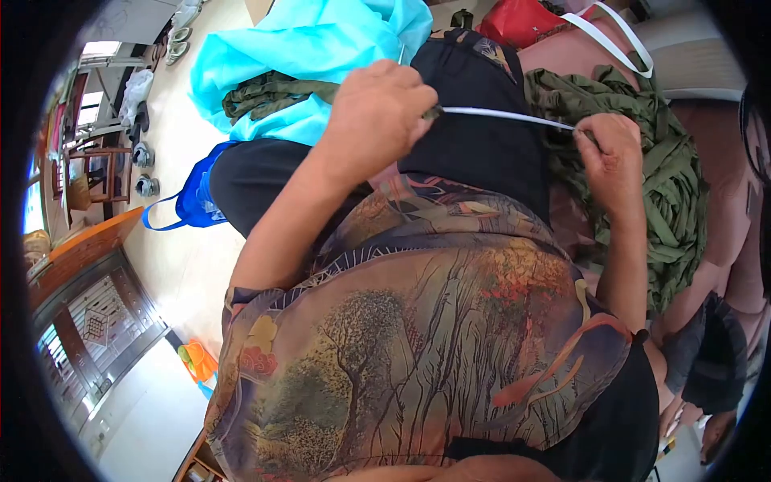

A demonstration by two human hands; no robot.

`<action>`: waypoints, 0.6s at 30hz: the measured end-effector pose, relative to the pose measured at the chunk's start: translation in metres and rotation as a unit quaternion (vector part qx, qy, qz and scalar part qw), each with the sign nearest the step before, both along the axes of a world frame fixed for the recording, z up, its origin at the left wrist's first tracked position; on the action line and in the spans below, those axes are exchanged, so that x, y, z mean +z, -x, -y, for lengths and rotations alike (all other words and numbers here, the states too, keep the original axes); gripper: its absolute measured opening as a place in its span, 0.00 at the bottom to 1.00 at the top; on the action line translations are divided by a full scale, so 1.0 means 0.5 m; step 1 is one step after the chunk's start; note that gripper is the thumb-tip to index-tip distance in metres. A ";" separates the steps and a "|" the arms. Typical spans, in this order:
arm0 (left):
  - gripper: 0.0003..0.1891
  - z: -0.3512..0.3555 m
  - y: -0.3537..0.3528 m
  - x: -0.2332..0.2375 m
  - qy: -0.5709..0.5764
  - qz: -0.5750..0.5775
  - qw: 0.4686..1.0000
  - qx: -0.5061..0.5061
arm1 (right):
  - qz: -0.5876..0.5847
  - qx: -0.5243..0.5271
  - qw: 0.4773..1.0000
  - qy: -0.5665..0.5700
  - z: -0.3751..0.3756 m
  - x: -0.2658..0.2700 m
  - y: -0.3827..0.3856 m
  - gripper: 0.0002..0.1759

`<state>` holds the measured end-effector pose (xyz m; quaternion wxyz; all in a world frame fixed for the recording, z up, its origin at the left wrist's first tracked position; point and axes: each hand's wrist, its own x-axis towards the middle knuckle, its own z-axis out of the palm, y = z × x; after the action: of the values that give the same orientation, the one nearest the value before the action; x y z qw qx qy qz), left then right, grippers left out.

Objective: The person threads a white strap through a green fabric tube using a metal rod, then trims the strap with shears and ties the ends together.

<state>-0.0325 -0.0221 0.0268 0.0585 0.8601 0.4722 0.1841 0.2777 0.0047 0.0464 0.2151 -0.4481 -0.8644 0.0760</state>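
A thin white elastic or cord [502, 115] stretches taut between my two hands, above the dark cloth on my lap. My left hand [377, 104] is closed on its left end, with a scrap of dark green cloth at the fingertips. Another thin white end sticks up above that hand. My right hand [610, 153] pinches the right end between thumb and fingers. Beneath and beside my right hand lies a heap of olive green fabric strips [675, 201]. Past my left hand is a bright turquoise cloth or bag [297, 44] holding more olive green fabric [273, 92].
A blue bag [193, 201] stands on the floor by my knee. A red bag [518, 22] with a white handle [614, 36] lies on the pink sofa [727, 161]. Shoes [143, 154] line the floor at left, near a wooden chair [96, 173].
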 end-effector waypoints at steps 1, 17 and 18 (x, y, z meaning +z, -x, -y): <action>0.13 0.009 0.001 -0.002 0.032 0.008 0.999 -0.005 | -0.017 0.022 0.999 -0.017 -0.002 -0.014 0.013 0.05; 0.29 0.058 -0.010 -0.074 0.132 0.251 0.959 0.006 | 0.018 -0.019 1.000 0.001 0.052 -0.084 0.011 0.20; 0.28 0.059 -0.012 -0.071 0.122 0.243 0.962 0.013 | 0.019 -0.018 1.000 0.004 0.053 -0.081 0.013 0.20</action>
<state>-0.0265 -0.0514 -0.0089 0.2732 0.7695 0.4742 0.3293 0.2710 -0.0219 0.0058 0.1977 -0.4659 -0.8599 0.0673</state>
